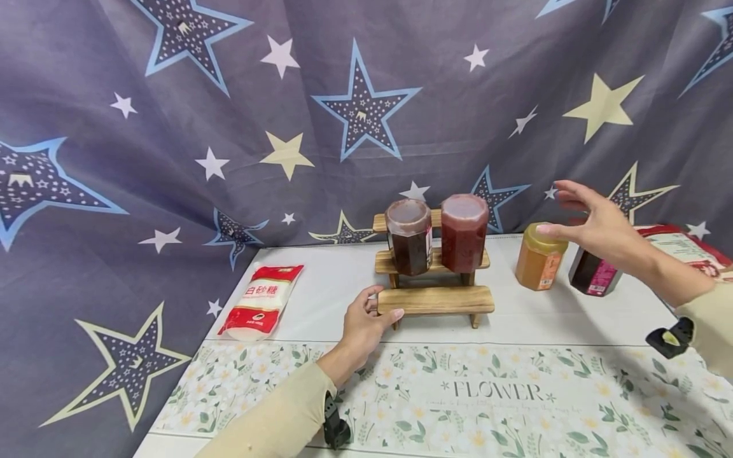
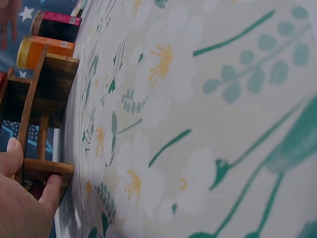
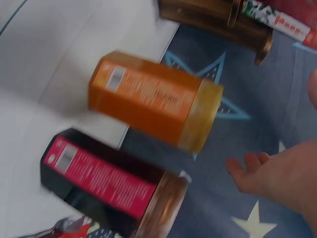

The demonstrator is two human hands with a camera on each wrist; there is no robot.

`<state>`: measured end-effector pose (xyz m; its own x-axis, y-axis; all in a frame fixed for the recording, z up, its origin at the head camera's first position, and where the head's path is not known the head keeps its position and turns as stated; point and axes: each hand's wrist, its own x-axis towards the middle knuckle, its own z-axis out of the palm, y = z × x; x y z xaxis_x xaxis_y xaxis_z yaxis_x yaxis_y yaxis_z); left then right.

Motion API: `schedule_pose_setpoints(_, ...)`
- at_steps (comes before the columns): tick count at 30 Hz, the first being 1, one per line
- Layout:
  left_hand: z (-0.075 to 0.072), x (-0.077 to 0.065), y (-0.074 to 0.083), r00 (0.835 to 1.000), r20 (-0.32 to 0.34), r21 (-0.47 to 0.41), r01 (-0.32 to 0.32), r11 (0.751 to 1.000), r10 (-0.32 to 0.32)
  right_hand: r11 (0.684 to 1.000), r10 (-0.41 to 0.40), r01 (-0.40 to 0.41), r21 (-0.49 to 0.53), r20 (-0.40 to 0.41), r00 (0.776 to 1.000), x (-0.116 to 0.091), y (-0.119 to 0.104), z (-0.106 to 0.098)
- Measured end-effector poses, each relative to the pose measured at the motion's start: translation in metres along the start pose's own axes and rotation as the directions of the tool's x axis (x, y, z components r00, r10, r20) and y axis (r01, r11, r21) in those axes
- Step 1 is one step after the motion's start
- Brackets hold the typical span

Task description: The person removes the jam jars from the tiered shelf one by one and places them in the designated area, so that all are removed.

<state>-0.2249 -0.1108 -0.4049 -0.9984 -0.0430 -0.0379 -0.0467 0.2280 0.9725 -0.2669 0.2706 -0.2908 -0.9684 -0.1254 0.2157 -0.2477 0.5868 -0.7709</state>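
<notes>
My left hand (image 1: 364, 324) grips the left end of the lowest step of a three-tier wooden stand (image 1: 435, 300), with the thumb in front. In the left wrist view, its thumb and fingers pinch that end board (image 2: 47, 167). On the stand's middle step are a dark jar (image 1: 409, 238) and a red jar (image 1: 464, 235). My right hand (image 1: 609, 232) hovers with spread fingers by the lid of an amber jar (image 1: 537, 262). The right wrist view has this hand (image 3: 277, 176) apart from the amber jar (image 3: 148, 101). Right of it stands another dark jar (image 1: 594, 272) with a pink label.
A red and white sugar bag (image 1: 262, 302) lies at the table's left. Another red and white bag (image 1: 687, 248) lies at the right, partly behind my right arm. A flowered runner (image 1: 487, 394) covers the table's front; a star-patterned curtain (image 1: 321, 210) hangs behind.
</notes>
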Motion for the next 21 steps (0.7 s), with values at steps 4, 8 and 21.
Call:
schedule_pose_setpoints(4, 0.000, 0.000, -0.001, 1.000, 0.002, 0.001, -0.001, 1.000, 0.001, 0.998, -0.044, 0.042, 0.035, 0.049, 0.998, 0.000, -0.011, 0.013)
schedule_pose_setpoints(8, 0.000, 0.001, -0.001, 1.000, 0.005, 0.008, -0.002, 1.000, 0.002, 0.995, -0.081, 0.077, 0.059, 0.067, 0.994, 0.001, -0.022, 0.025)
schedule_pose_setpoints(21, -0.001, 0.000, 0.001, 1.000, 0.007, 0.003, 0.000, 1.000, 0.000, 0.987, -0.117, 0.106, 0.120, 0.090, 0.989, 0.015, -0.052, 0.052)
